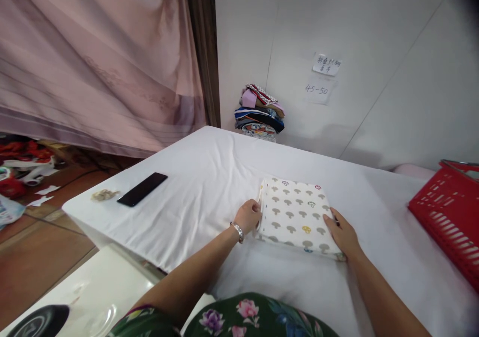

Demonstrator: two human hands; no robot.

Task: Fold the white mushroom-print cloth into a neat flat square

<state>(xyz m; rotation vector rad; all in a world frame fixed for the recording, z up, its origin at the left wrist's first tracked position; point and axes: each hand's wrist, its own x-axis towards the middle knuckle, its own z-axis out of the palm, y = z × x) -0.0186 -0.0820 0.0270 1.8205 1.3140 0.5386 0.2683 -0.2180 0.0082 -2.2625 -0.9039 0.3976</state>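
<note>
A folded white cloth (295,212) printed with small mushrooms, mostly grey with a few red and yellow ones, lies flat on the white-covered table (194,187). My left hand (249,216), with a silver bracelet at the wrist, is closed at the cloth's left edge, fingers curled against its side. At the right edge, my right hand (343,231) grips the cloth, thumb on top and the other fingers partly hidden beside or under it.
A black phone (142,189) and a small beige bundle (105,195) rest at the table's left end. On the right stands a red plastic basket (449,217). Folded clothes (259,112) are stacked beyond the far edge, by the wall with paper notes (319,90). A pink curtain (101,63) hangs left.
</note>
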